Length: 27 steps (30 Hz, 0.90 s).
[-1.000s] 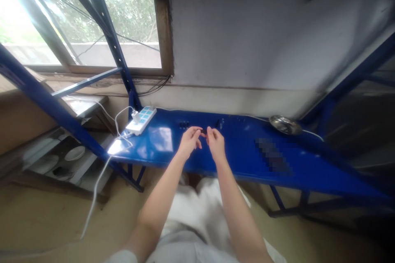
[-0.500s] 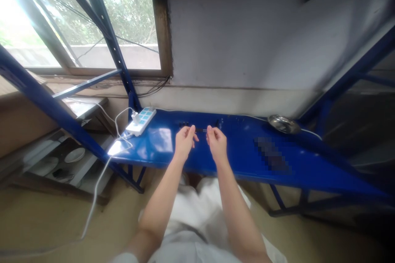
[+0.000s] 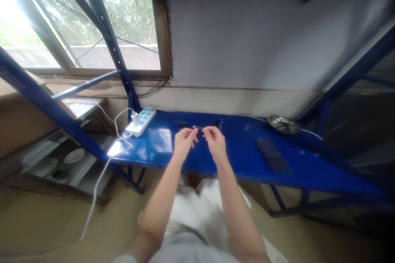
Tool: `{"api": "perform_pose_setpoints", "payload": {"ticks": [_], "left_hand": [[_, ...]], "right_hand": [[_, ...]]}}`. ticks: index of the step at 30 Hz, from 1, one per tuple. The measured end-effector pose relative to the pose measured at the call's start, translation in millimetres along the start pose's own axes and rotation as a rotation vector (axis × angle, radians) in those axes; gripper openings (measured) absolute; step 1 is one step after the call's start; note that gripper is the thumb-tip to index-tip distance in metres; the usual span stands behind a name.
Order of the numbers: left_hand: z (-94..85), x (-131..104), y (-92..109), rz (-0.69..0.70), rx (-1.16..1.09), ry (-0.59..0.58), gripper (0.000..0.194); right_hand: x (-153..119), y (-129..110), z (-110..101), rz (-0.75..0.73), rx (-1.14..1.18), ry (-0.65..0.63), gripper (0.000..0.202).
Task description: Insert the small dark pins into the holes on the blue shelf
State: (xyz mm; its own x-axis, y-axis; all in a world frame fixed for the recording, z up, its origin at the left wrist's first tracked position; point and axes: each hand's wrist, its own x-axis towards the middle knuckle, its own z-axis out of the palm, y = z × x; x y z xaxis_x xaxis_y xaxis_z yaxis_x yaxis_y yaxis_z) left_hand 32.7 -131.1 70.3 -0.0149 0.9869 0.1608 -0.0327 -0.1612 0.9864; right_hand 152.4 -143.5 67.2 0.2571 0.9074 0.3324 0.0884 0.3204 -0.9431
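My left hand (image 3: 184, 143) and my right hand (image 3: 215, 143) face each other above a blue table, fingertips pinched and a short gap apart. Between them show a small, slim clear piece (image 3: 197, 127) and a short black piece (image 3: 200, 132) just below it. The clear piece reaches from my right fingertips towards the left; the black one lies at my left fingertips. Their exact kind is too small to make out. Beyond my left hand, several small black pieces (image 3: 183, 125) lie on the table. Small black and clear bits (image 3: 220, 123) lie behind my right hand.
The blue table (image 3: 240, 152) runs along the wall. A white power strip (image 3: 141, 121) with a plug and cord stands at its left. Towards the right are a shiny round metal object (image 3: 283, 124) and a blurred-out dark item (image 3: 271, 155). Blue frame posts (image 3: 114, 49) rise at both sides.
The clear piece and the black piece, in line between my hands before, now sit one above the other. The clear piece has shifted left, and my hands are slightly closer together.
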Motion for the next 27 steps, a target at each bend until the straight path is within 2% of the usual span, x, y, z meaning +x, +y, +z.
{"api": "perform_pose_setpoints", "payload": {"ticks": [4,7,14,20,24,27], "left_hand": [[0.9,2,-4,0.008,-0.013,0.007,0.036],[-1.5,3,-6,0.021,0.018,0.021,0.035],[-4.9,5,-9,0.169,0.149,0.008,0.025],[-5.4,8,-10,0.307,0.259,-0.095,0.024],[-6.4,9,-14,0.302,0.250,-0.131,0.025],[-5.6,12,-22,0.236,0.202,-0.134,0.028]], "right_hand": [[-1,1,2,0.030,-0.056,-0.188,0.031],[-2,2,0,0.046,-0.067,-0.269,0.030],[3,6,-2,0.056,-0.100,-0.274,0.031],[6,9,-4,0.047,-0.126,-0.347,0.031],[6,12,-3,0.035,-0.121,-0.361,0.030],[9,20,-1,0.026,-0.170,-0.341,0.028]]}}
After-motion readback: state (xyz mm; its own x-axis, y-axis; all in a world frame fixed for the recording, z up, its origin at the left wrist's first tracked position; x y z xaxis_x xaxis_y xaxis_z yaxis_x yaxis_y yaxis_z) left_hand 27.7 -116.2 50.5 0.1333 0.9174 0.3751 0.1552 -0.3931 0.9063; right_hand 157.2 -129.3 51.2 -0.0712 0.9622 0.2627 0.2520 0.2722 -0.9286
